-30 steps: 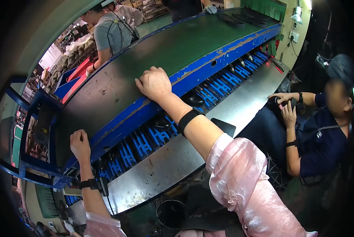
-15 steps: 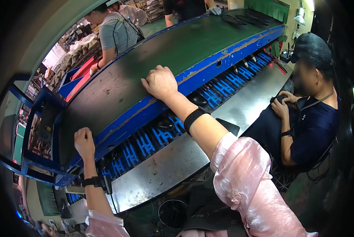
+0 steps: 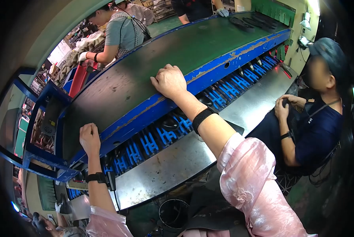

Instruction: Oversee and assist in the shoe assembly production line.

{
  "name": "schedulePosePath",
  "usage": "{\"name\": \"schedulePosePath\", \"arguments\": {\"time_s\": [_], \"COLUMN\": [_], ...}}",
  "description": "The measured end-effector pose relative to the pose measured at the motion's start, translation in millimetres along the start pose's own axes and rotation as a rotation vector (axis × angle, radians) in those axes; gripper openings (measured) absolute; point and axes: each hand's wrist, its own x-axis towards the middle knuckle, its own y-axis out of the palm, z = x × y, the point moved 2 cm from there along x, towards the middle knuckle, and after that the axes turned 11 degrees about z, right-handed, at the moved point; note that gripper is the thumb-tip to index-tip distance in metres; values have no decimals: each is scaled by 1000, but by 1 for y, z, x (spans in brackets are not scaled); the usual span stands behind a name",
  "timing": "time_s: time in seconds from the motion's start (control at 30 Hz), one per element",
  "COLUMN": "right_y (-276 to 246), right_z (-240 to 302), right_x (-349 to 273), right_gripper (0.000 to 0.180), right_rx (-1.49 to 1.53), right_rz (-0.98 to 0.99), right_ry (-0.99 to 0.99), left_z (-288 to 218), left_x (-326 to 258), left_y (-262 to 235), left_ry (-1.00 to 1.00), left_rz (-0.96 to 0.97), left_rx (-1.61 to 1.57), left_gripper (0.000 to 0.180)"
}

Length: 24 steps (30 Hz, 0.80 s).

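Note:
My right hand (image 3: pixel 170 81) rests palm down on the blue front rail (image 3: pixel 208 75) of a long conveyor, fingers curled over onto the dark green belt (image 3: pixel 185 47). My left hand (image 3: pixel 90 137) lies further left on the same rail, fingers closed loosely, nothing visible in it. Both wrists wear black bands, and pink sleeves cover my upper arms. Below the rail runs a row of blue plastic holders (image 3: pixel 161 136) above a steel shelf (image 3: pixel 177 162).
A seated person in dark blue (image 3: pixel 311 130) is at my right, hands together at the lap. Across the belt a person in a grey shirt (image 3: pixel 117 33) works by a red bin (image 3: pixel 79 79). Dark flat parts (image 3: pixel 248 23) lie at the belt's far end.
The view has shifted slightly; both hands stay on the rail. The seated person at my right has leaned closer to the conveyor.

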Motion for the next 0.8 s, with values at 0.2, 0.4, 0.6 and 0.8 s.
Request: {"name": "schedulePosePath", "arguments": {"time_s": [0.2,0.4,0.6,0.8], "right_y": [-4,-5,1,1], "right_z": [2,1,0,-4], "right_x": [-2,-2,1,-1], "right_gripper": [39,40,41,37], "right_rx": [1,-5,20,31], "right_rz": [8,17,22,-74], "right_ry": [6,4,-20,-99], "left_z": [-2,-4,1,-4], "left_x": [0,0,0,0], "left_y": [-1,-1,1,0], "left_ry": [-25,0,-16,26], "left_rz": [17,6,-4,-11], "left_rx": [19,15,-5,21], "left_gripper": [17,18,18,18]}}
